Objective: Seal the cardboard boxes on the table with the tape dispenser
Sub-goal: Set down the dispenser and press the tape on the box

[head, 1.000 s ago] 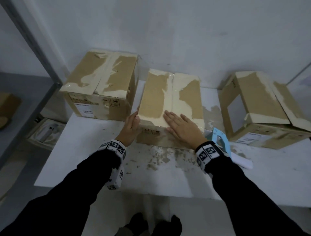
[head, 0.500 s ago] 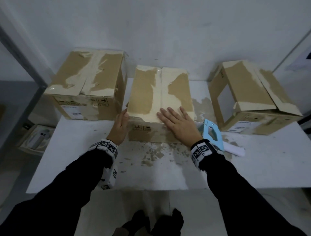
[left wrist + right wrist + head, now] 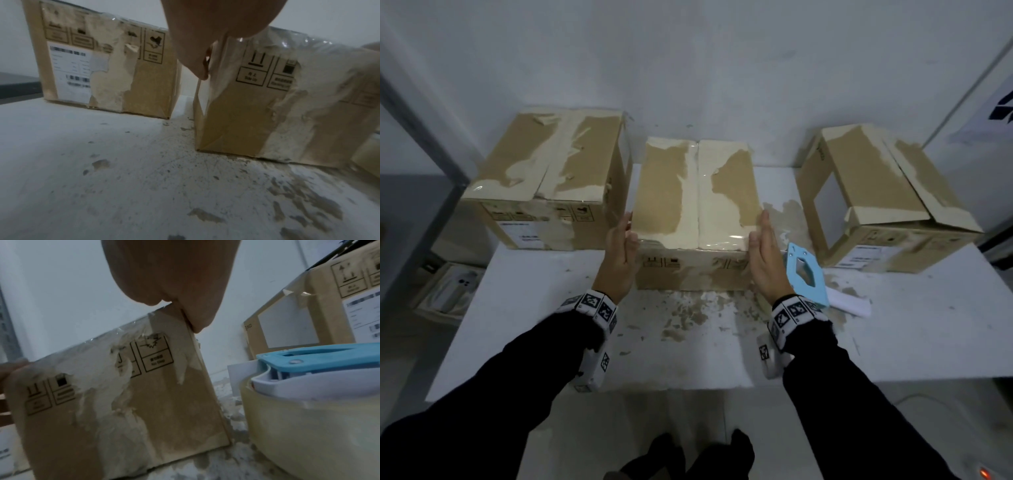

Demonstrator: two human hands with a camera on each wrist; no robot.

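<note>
Three worn cardboard boxes stand along the back of the white table [image 3: 893, 342]. The middle box [image 3: 697, 195] has its top flaps down with clear tape over the seam. My left hand [image 3: 621, 246] lies flat with straight fingers against its left side [image 3: 246, 113], and my right hand [image 3: 763, 250] lies flat against its right side [image 3: 123, 402]. The blue tape dispenser [image 3: 804, 274] with its tape roll [image 3: 308, 426] rests on the table just right of my right hand. The left box [image 3: 551, 171] is closed. The right box [image 3: 873, 192] has a loose top flap.
A white wall stands right behind the boxes. A white paper strip [image 3: 849, 303] lies beside the dispenser. The table surface in front of the middle box is scuffed and peeled. A grey post [image 3: 417, 123] and low shelf items [image 3: 448, 291] sit to the left, beyond the table edge.
My right hand slid off the middle box's top and now lies against its right side. My left hand stays on the left side. The head view tilted, showing more of the table.
</note>
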